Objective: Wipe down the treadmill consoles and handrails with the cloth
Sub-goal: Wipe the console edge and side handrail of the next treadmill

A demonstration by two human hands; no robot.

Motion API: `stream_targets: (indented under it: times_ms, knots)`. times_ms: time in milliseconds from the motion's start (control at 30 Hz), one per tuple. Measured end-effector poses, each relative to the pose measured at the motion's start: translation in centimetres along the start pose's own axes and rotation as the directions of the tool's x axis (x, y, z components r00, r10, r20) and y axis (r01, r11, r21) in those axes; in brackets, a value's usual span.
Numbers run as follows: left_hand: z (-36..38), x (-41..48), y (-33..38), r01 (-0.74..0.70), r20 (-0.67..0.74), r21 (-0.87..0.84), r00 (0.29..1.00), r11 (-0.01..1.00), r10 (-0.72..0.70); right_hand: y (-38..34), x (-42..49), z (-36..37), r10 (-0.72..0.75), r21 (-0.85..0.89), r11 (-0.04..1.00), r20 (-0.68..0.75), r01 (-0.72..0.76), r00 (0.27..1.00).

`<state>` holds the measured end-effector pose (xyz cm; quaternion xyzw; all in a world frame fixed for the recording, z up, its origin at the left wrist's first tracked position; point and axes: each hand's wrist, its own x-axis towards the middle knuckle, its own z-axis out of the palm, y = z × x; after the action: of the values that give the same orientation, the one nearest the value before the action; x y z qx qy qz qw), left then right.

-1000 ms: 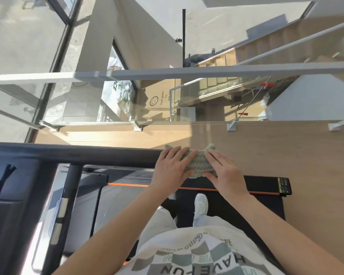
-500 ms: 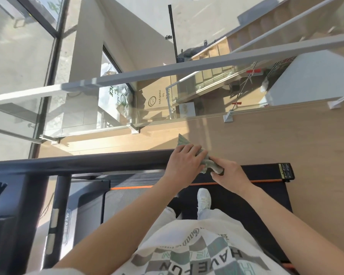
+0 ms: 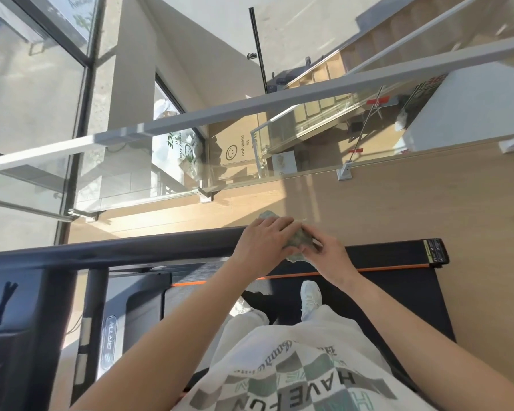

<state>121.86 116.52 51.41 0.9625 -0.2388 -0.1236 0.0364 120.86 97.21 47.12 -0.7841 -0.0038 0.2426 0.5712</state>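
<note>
A green patterned cloth (image 3: 299, 240) is bunched up at the right end of the black treadmill handrail (image 3: 137, 250). My left hand (image 3: 263, 241) lies over the cloth and the rail end, fingers curled around the fabric. My right hand (image 3: 328, 256) pinches the cloth's lower right edge. A corner of the cloth pokes out beyond my left hand's fingers. The dark console (image 3: 15, 315) sits at the far left, partly cut off by the frame edge.
I stand on the black treadmill deck (image 3: 404, 292) with an orange stripe. A glass balustrade with a grey top rail (image 3: 279, 105) runs ahead, over a drop to a lower floor and stairs. Light wooden floor (image 3: 457, 203) lies to the right.
The cloth went from spread flat under both hands to crumpled between them. My head turned, so the handrail and railing now look tilted.
</note>
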Motion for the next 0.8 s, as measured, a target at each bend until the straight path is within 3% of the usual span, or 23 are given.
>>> stream_targets:
  times_ms: [100,233,433,600,800]
  knots:
    - [0.5,-1.7,-0.6,0.037,-0.128,-0.018,0.991,0.999,-0.039,-0.8,-0.1,0.2,-0.028,-0.023,0.999,0.028,0.029,0.999]
    - [1.3,-4.4,-2.1,0.109,-0.185,-0.029,0.976,0.994,-0.113,-2.4,0.5,1.6,-0.144,-0.143,0.978,0.055,0.150,0.988]
    - [1.9,-9.1,-6.3,0.202,-0.231,-0.043,0.951,0.978,-0.207,-5.7,2.5,5.7,-0.314,-0.555,0.755,0.161,0.349,0.936]
    - [2.1,-12.6,-10.5,0.241,-0.208,-0.062,0.946,0.968,-0.249,-9.0,3.7,10.3,-0.276,-0.653,0.648,0.278,0.392,0.920]
    - [2.1,-16.9,-15.9,0.294,-0.181,-0.085,0.935,0.952,-0.305,-12.1,5.4,16.5,-0.236,-0.639,0.643,0.359,0.422,0.903]
